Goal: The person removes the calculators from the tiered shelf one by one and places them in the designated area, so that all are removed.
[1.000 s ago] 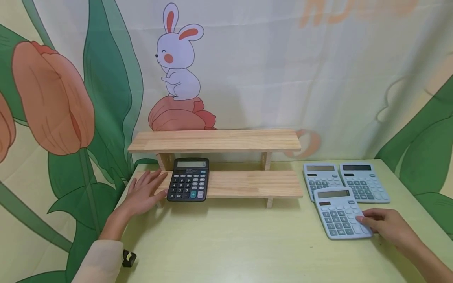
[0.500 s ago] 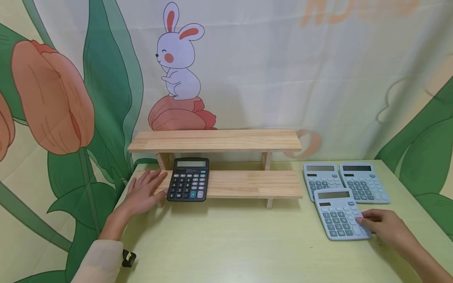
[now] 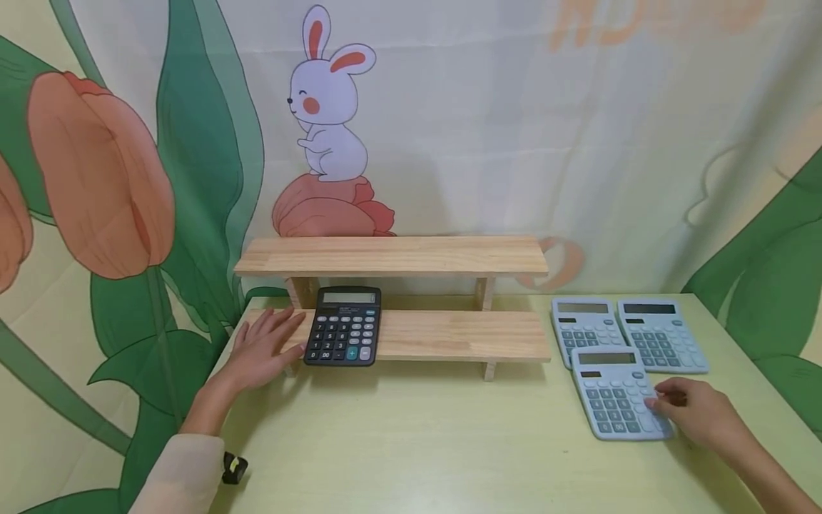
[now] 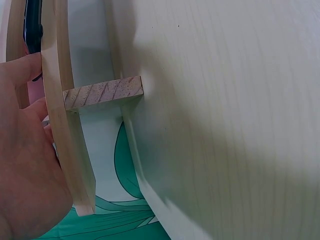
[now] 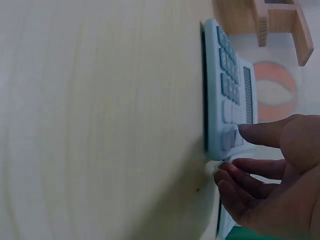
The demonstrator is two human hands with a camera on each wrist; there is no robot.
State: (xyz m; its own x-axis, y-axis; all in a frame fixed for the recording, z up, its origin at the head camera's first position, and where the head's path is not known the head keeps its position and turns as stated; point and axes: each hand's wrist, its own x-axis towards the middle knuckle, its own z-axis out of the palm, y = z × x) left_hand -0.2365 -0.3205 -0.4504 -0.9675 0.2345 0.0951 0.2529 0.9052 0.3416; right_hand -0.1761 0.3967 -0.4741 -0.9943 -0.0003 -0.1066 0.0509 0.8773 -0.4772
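Observation:
A black calculator (image 3: 342,327) leans on the lower board of a two-tier wooden shelf (image 3: 462,334). My left hand (image 3: 266,346) rests at the left end of that board, fingers spread, its thumb tip at the calculator's lower left edge. In the left wrist view the left thumb (image 4: 22,70) lies just below the black calculator (image 4: 33,25). On the right, my right hand (image 3: 700,414) holds the right edge of a light blue calculator (image 3: 619,396) lying low at the table. The right wrist view shows the thumb on its keys and curled fingers (image 5: 250,182) beside its edge.
Two more light blue calculators, a left one (image 3: 581,325) and a right one (image 3: 664,339), lie behind the front one, which overlaps the left one. The upper board (image 3: 392,255) stands before a printed curtain (image 3: 488,143). A small black object (image 3: 235,468) lies by the left sleeve.
The front light blue calculator has shifted slightly toward me and settled lower. My right index finger has lifted a little from its edge. The left hand and black calculator stay put.

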